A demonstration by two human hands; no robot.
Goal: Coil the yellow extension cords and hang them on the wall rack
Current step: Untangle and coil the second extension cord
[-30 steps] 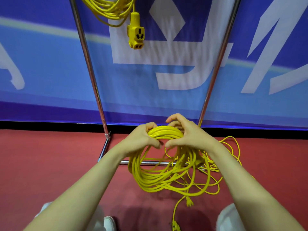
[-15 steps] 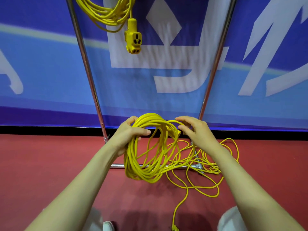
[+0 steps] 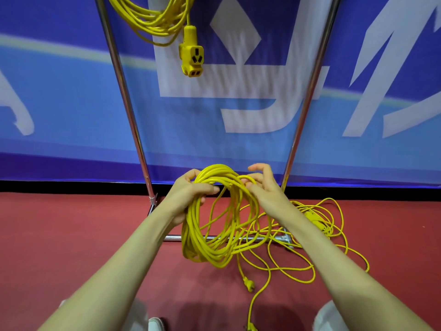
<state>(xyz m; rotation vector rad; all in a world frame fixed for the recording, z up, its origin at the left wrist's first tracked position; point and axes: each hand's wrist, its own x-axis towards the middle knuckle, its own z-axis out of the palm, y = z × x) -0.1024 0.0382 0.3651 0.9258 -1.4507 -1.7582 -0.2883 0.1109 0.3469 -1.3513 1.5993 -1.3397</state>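
My left hand [image 3: 191, 192] grips the top of a thick coil of yellow extension cord [image 3: 202, 237] that hangs down in front of me. My right hand [image 3: 265, 187] is at the coil's upper right, thumb and fingers curled on a single strand. Loose yellow cord [image 3: 310, 235] trails from the coil over the red floor to the right, with a plug [image 3: 248, 284] hanging below. Another coiled yellow cord [image 3: 155, 20] hangs at the top of the metal rack [image 3: 124, 96], its socket end [image 3: 192, 58] dangling.
The rack's two chrome uprights and floor bar [image 3: 250, 238] stand before a blue banner wall [image 3: 59, 103]. Red floor [image 3: 71, 235] spreads left and right. My white shoe [image 3: 156, 324] and trouser legs show at the bottom edge.
My hands have drawn apart at the top of the coil; the right hand has let go of the bundle and now holds a single strand. More loose cord lies on the floor at right.
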